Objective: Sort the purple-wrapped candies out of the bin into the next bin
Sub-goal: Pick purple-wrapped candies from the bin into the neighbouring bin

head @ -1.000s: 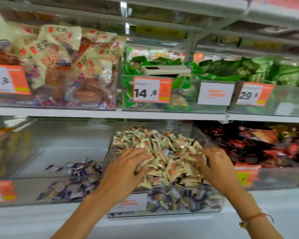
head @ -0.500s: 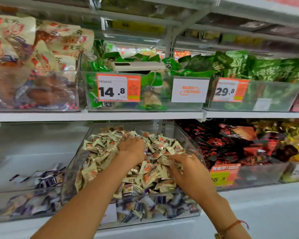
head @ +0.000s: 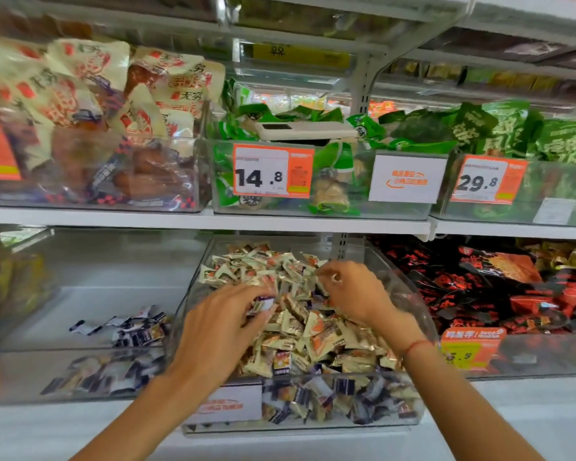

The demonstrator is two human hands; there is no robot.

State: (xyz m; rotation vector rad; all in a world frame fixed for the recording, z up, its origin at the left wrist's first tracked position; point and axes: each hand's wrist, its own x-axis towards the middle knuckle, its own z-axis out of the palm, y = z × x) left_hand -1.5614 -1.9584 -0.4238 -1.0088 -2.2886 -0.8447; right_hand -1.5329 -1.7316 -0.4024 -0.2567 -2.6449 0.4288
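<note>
The left hand (head: 222, 322) has drawn back from the heap and now pinches a purple-wrapped candy (head: 264, 302) above the middle bin (head: 409, 287). The right hand (head: 353, 291), fingers curled, seemingly grips a wrapper. Sorted purple candies (head: 130, 331) lie in the left bin (head: 80, 399).

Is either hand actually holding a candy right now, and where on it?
The left hand pinches a purple-wrapped candy by one end at its fingertips. The right hand has curled fingers in the pile; whether it holds one cannot be told.
</note>
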